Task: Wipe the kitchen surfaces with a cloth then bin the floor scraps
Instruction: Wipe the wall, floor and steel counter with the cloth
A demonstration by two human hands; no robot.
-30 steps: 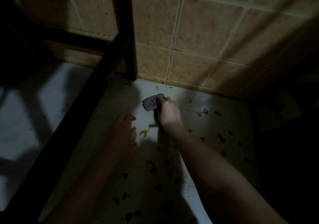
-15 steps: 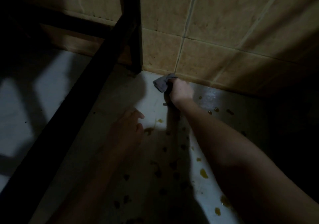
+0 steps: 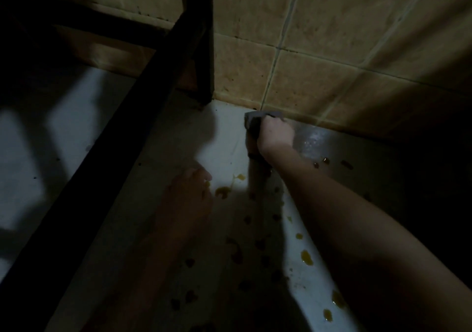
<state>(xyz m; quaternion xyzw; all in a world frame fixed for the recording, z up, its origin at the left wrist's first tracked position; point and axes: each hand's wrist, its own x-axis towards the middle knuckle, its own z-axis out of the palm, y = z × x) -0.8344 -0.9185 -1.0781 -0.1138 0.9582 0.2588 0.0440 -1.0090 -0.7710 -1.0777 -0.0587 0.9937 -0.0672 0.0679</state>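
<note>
With my right hand (image 3: pixel 275 137) clamped on the cloth (image 3: pixel 252 123) at the surface's back edge, my flat, relaxed left hand (image 3: pixel 186 198) risks smearing the adjacent yellow spill (image 3: pixel 221 191).

Cloth (image 3: pixel 252 123): mostly hidden under right hand (image 3: pixel 276 137). Left hand (image 3: pixel 187 195): shadowed, blurred, fingertips indistinct. Dark frame (image 3: pixel 153 81): cut off by top edge. Far right: too dark to read.

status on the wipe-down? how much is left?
Done: only a wet sheen beside the wall looks wiped. In hand: right hand grips the cloth at the wall base; left hand open. Left: yellow drops and dark scraps dot the floor, unbinned.
</note>
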